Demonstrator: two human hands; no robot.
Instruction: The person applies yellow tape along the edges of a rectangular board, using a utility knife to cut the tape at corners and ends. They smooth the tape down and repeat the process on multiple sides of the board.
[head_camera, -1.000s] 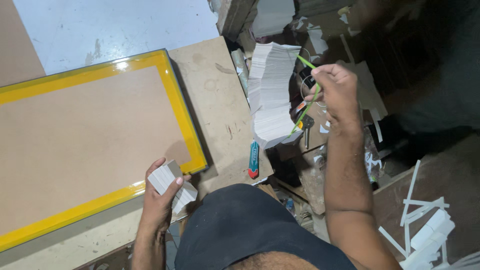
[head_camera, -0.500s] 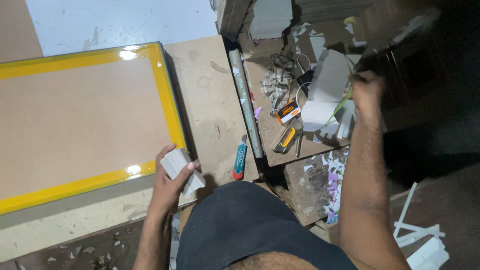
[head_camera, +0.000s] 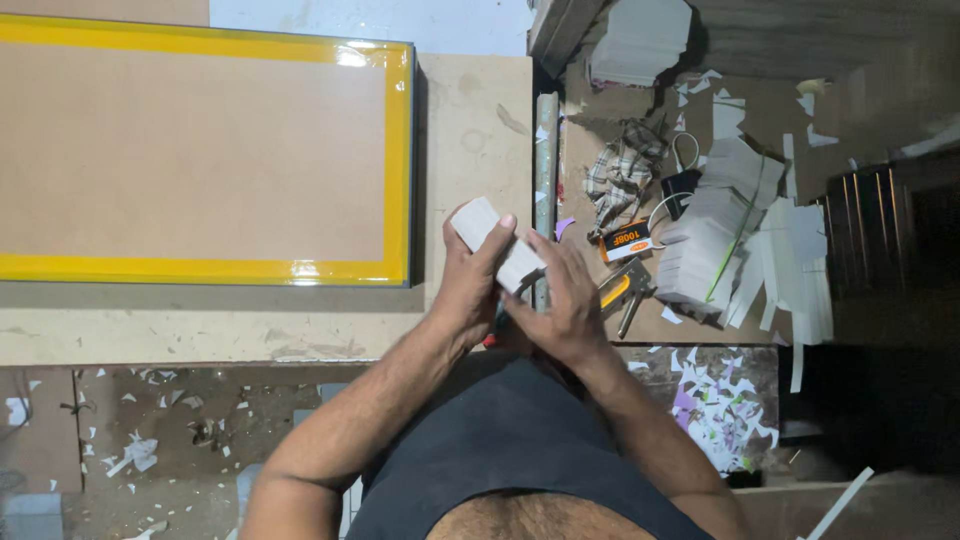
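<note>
I have one small white stack of cards (head_camera: 497, 248) gripped between my two hands, just above my lap at the frame's centre. My left hand (head_camera: 470, 285) is wrapped around it, thumb on top; my right hand (head_camera: 565, 300) closes on its lower end. At nine o'clock lies one brown board with a yellow border (head_camera: 200, 150) on the table (head_camera: 470, 120). At three o'clock sit one orange box (head_camera: 625, 241), one stapler (head_camera: 622, 290) and two white paper piles (head_camera: 715, 225).

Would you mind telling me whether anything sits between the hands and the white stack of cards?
Nothing visible does: the left hand and right hand both grip the white stack of cards directly, above the board edge.
</note>
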